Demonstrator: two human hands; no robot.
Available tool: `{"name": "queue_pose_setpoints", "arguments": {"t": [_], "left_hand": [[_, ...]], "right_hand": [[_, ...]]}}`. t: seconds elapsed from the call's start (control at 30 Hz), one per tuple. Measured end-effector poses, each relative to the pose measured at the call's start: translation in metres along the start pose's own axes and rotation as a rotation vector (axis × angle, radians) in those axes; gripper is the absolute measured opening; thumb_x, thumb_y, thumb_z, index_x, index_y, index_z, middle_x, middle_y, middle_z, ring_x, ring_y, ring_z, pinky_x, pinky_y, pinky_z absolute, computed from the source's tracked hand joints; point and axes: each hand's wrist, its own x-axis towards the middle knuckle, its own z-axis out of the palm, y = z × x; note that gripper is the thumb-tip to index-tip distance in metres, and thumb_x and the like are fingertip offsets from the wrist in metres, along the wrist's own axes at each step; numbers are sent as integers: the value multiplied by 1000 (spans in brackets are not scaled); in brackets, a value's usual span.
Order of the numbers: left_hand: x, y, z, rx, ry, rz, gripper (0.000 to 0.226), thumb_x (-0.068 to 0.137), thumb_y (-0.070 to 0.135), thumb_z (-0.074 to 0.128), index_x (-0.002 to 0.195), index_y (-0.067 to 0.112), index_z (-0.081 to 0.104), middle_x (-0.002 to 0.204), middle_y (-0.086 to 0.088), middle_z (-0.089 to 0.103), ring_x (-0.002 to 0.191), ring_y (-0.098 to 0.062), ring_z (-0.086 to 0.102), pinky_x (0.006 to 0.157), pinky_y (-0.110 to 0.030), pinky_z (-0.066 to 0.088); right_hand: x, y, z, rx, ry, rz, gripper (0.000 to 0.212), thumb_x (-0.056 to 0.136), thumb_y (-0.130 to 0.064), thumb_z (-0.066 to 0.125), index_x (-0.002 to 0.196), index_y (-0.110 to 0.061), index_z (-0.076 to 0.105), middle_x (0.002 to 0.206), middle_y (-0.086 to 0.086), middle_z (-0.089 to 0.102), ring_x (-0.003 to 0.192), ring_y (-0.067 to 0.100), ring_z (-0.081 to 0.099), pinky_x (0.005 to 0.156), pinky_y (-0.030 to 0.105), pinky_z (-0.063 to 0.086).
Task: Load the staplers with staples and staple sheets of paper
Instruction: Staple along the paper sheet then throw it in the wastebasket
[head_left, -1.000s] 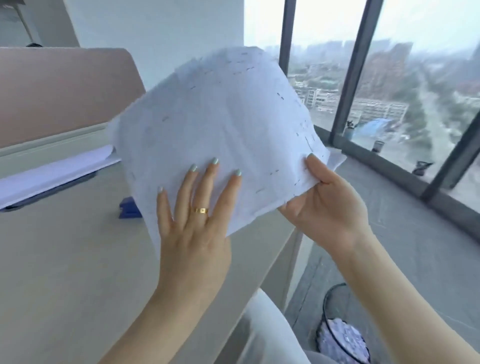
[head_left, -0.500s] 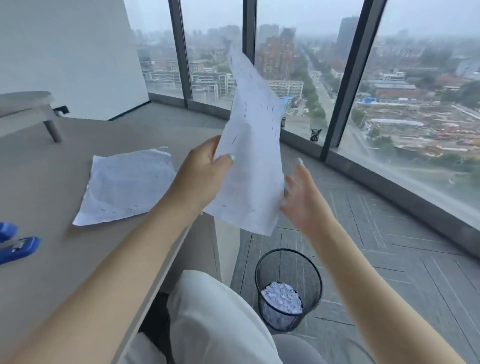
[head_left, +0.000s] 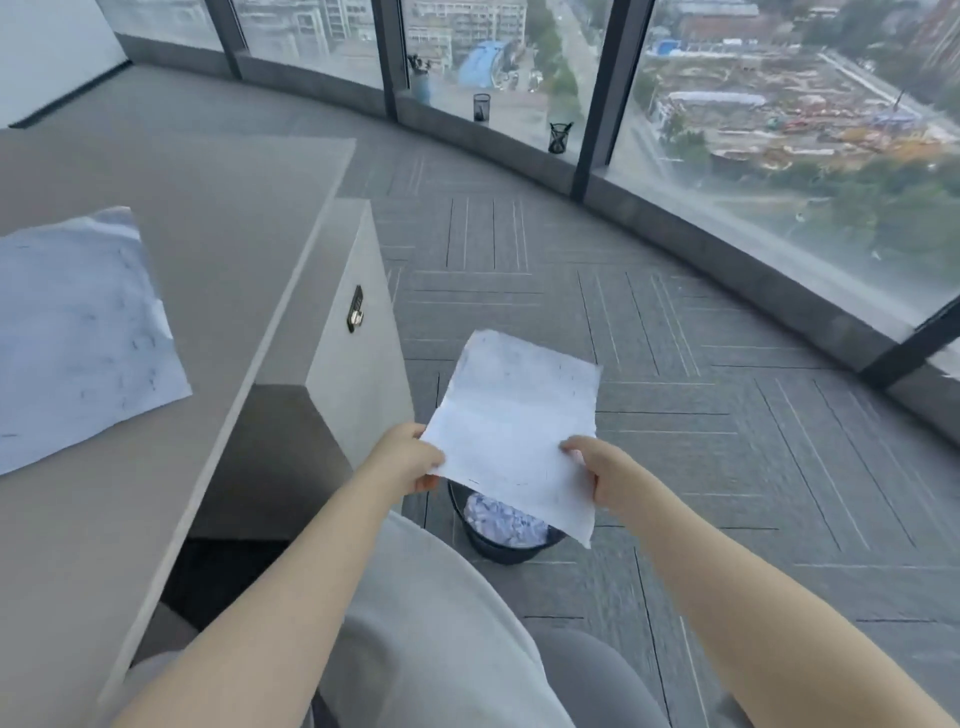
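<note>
Both hands now hold one sheet out over the floor, off the side of the surface. Left hand (head_left: 410, 457) pinches the sheet's (head_left: 514, 431) near-left edge, fingers curled under it; right hand (head_left: 597, 475) pinches the near-right edge, thumb on top. The sheet hangs tilted directly above the bin (head_left: 506, 527), its lower corner overlapping the rim in view.

Change over the last second: the sheet was up in front of the face over the surface, left hand spread flat against it, then swung right with the left hand pinching alone. Now it's low, two-handed, over the bin. View has turned with it, so the blue staplers are out of frame.

Read: this sheet carries small dark marks, probably staples, though blur makes that a guess. It looks used up and about to be torn or dropped in; the bin already holds pale paper scraps.

Further out, a second sheet (head_left: 78, 338) lies flat on the surface (head_left: 234, 218), well apart from the hands, also speckled. Beyond that, carpeted floor (head_left: 675, 364) and the curved window (head_left: 779, 130).

Next stapling round needs a turn back to the surface.
</note>
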Motion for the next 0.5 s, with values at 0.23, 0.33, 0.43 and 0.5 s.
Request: {"name": "queue_pose_setpoints", "arguments": {"t": [0.23, 0.33, 0.43, 0.5], "left_hand": [[57, -36, 20, -30, 5, -208, 29, 84, -15, 36, 70, 6, 50, 76, -8, 52, 65, -20, 50, 44, -24, 47], [74, -43, 22, -52, -3, -294, 27, 85, -14, 38, 72, 5, 51, 79, -12, 54, 60, -19, 50, 39, -22, 46], [82, -42, 23, -94, 33, -352, 23, 87, -13, 40, 101, 5, 47, 70, -15, 51, 56, -20, 50, 27, -16, 41], [86, -41, 23, -124, 23, -356, 30, 88, -11, 40, 114, 5, 43, 69, -13, 50, 55, -20, 51, 27, -17, 42]], "right_hand": [[49, 33, -10, 26, 45, 208, 18, 90, -14, 54, 102, -1, 53, 86, 13, 58, 70, 26, 56, 59, 36, 46], [63, 35, -12, 32, 87, 233, 28, 91, -13, 54, 114, 3, 52, 100, 16, 62, 75, 28, 59, 57, 38, 47], [69, 34, -13, 64, 144, 268, 25, 93, -15, 51, 115, -3, 49, 98, 12, 61, 68, 22, 58, 49, 33, 52], [71, 33, -13, 95, 144, 274, 21, 93, -15, 50, 112, -5, 48, 89, 10, 63, 67, 18, 61, 43, 26, 54]]}}
